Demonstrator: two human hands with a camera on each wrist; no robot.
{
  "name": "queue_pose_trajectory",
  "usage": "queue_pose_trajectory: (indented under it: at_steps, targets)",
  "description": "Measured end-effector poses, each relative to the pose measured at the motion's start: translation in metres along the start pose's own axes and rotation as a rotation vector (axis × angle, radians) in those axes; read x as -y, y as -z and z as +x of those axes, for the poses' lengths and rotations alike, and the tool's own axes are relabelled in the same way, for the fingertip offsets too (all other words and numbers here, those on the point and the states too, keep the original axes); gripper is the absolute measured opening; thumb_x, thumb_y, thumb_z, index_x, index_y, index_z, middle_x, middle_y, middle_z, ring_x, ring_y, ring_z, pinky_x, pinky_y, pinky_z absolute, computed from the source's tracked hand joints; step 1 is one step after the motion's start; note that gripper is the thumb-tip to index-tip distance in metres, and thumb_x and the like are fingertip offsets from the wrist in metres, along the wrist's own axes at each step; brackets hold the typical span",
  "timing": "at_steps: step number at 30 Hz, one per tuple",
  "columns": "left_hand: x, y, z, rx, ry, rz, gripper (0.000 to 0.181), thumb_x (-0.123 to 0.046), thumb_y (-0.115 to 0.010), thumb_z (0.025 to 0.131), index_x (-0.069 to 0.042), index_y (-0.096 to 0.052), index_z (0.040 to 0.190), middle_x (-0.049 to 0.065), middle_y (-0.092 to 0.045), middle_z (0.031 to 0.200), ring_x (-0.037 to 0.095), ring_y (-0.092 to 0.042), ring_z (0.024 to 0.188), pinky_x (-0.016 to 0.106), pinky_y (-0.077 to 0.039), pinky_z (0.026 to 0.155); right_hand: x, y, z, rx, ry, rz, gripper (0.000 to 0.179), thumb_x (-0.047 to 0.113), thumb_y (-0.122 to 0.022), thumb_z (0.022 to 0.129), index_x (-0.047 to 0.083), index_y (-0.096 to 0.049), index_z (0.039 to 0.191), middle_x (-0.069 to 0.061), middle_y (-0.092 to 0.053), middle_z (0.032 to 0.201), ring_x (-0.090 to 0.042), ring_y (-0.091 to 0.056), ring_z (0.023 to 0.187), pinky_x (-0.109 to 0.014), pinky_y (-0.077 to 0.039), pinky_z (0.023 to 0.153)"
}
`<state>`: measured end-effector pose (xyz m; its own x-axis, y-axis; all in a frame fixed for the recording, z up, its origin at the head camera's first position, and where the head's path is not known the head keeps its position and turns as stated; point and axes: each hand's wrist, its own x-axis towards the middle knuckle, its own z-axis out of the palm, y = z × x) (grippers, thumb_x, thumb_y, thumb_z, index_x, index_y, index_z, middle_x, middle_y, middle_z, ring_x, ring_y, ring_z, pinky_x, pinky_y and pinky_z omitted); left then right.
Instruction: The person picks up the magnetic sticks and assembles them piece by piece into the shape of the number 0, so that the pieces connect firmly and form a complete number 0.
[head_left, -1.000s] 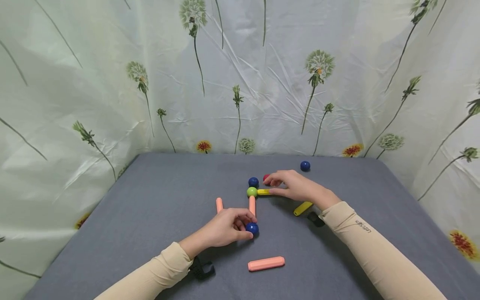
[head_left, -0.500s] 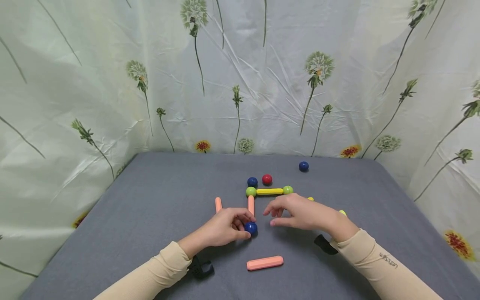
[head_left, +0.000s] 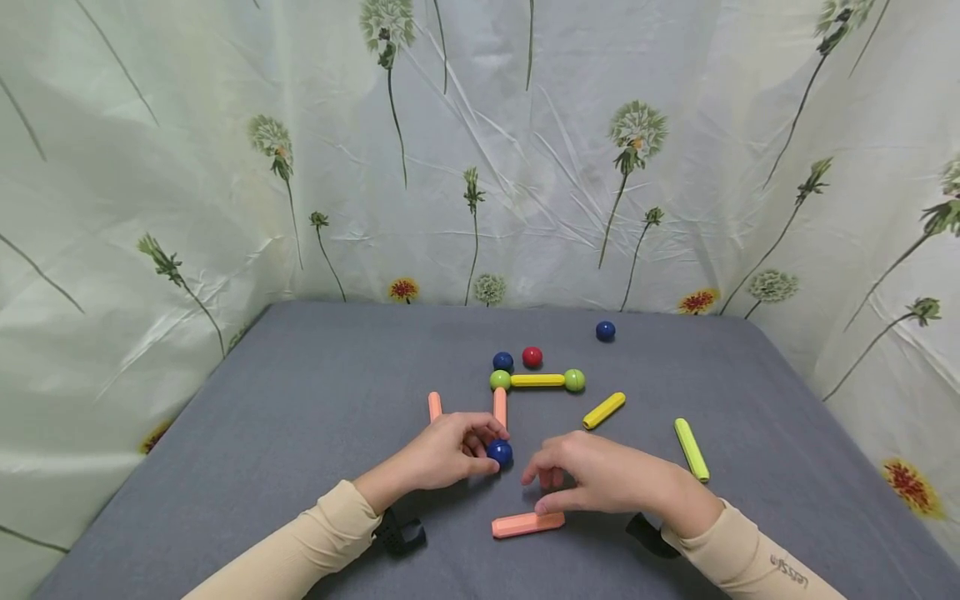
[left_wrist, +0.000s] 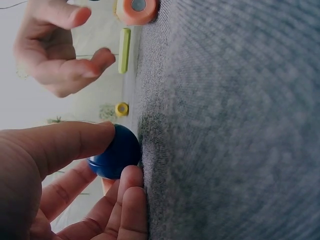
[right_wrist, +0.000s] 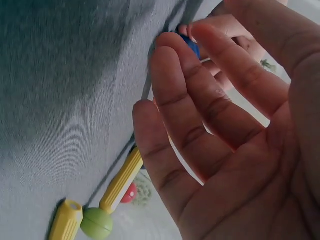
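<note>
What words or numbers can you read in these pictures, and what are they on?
"Letssin", roughly: dark lettering on the right sleeve; it is small and turned around, so I'm not sure of every letter.
No other words, numbers or signs can be read: I see none on the balls, the sticks or the flowered cloth.

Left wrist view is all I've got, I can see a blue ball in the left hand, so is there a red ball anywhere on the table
Observer: Yes, the head view shows one red ball.
Operator: Any green balls?
Observer: Two green balls, one at each end of a yellow stick.
Operator: And more blue ones?
Observer: Two more blue balls, both farther back than the held blue ball in the left hand.
</note>
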<state>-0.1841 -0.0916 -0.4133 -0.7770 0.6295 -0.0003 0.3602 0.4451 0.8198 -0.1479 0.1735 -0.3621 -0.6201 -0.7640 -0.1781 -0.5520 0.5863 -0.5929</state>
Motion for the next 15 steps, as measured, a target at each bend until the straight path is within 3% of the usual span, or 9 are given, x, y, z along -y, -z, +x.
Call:
queue_pose_trajectory:
  at_steps: [15]
  targets:
    - [0.001,0.001,0.001,0.010,-0.006,-0.003,0.026,-0.007,-0.081,0.094,-0.014,-0.074,0.119,0.004,-0.073,0.106,0.007,-0.066,0.081,0.021,-0.054,0.070,0.002,-0.013,0.001,0.046,0.035,0.008,0.028,0.037,-0.082,0.096,0.019,-0.078,0.119,0.014,-0.064,0.092,0.005,-0.056,0.080,-0.017,-0.050,0.072]
